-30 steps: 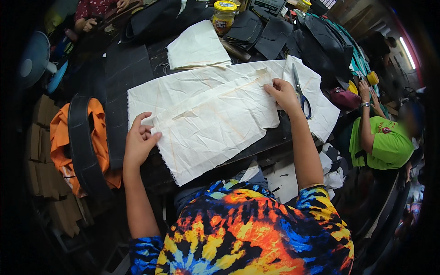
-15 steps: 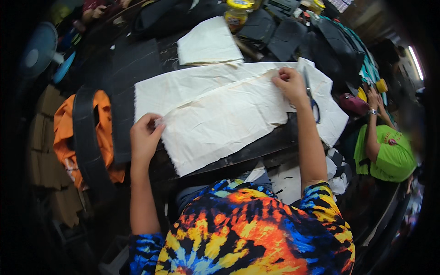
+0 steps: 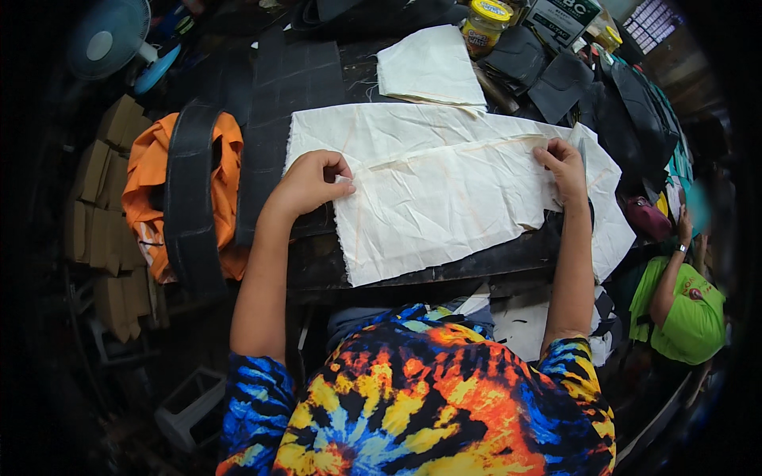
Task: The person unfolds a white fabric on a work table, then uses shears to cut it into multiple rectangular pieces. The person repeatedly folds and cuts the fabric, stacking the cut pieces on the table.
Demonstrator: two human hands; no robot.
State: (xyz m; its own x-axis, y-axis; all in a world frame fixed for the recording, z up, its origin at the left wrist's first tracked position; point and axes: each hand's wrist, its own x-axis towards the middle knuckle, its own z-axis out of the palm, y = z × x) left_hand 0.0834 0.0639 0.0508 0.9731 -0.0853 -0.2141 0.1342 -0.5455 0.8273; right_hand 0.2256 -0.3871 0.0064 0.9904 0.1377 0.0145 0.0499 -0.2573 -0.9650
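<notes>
A white cloth piece (image 3: 444, 210) with a frayed short edge and faint orange lines is stretched between my hands. My left hand (image 3: 313, 182) pinches its upper left corner. At its upper right corner my right hand (image 3: 565, 166) grips the edge between thumb and fingers. Beneath it lies a longer white cloth (image 3: 337, 131) on the dark table, showing along the far side. More white cloth (image 3: 611, 190) spreads past my right hand. Scissors (image 3: 583, 152) rest on that part, mostly hidden behind my right hand and forearm.
Folded white cloth (image 3: 429, 67) lies farther back, near a yellow-lidded jar (image 3: 486, 28) and black pieces (image 3: 559, 83). Orange fabric with a black band (image 3: 190, 190) sits at left, by cardboard boxes (image 3: 95, 206) and a fan (image 3: 107, 40). A person in green (image 3: 683, 309) works at right.
The whole view has shifted, so the table and cloth appear farther right. My hands still hold the same two corners, and the left hand has turned with its fingers more to the right.
</notes>
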